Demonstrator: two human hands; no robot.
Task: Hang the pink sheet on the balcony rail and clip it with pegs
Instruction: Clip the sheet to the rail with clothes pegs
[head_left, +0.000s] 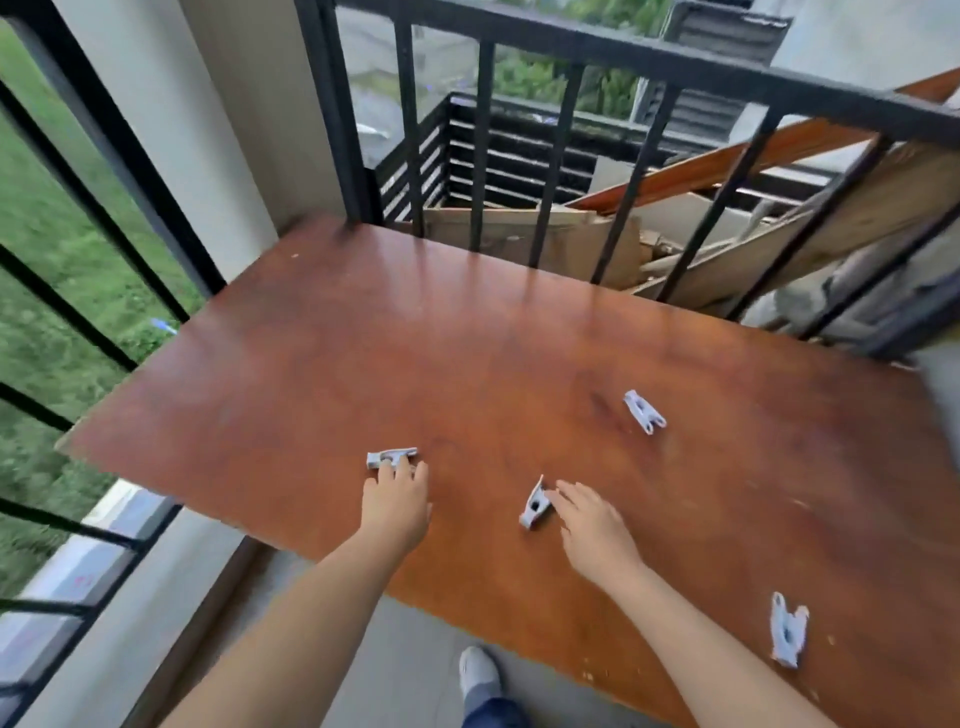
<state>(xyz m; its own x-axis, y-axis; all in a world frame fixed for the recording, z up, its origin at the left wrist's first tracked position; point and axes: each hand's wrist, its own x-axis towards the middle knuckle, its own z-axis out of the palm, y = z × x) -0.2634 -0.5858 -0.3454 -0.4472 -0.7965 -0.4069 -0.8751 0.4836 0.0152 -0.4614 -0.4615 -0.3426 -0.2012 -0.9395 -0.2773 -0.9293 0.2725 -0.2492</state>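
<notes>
Gathering pegs off the table (467, 353): my left hand (396, 501) and right hand (592, 525), fingers spread and empty, are each touching a peg; pinching comes next.

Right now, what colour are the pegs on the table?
Pale grey-white, seen in the head view: the pegs lie on the brown table.

Four pale grey-white pegs, one (390, 458) at left, one (534, 504) centre, one (644, 411) farther back and one (787, 630) at right, lie on a glossy reddish-brown wooden surface (467, 364). Black balcony rail (649, 62), cream pillar (208, 130), green grass (47, 234), a white shoe (479, 670) above grey floor (405, 660).
</notes>
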